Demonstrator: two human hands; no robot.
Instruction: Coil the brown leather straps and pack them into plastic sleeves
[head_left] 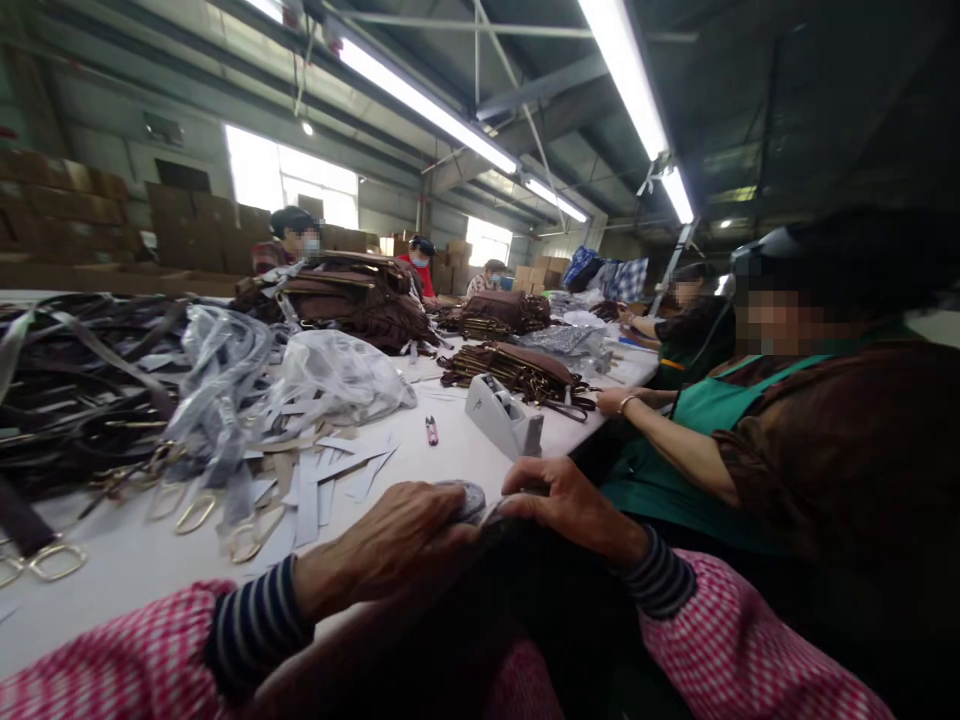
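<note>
Over the table's front edge, my left hand grips a small greyish roll that looks like a coiled strap in see-through plastic. My right hand pinches the roll's right end between thumb and fingers. Both hands are closed, and part of the roll is hidden by the fingers. Just beyond them stands a white tape dispenser. Small pink-handled thread snips lie on the white table to its left.
On the left are dark straps with gold metal rings, plastic wrapping and paper strips. Brown bags are piled farther back. A co-worker in a green apron sits close on the right, hands near more brown bags.
</note>
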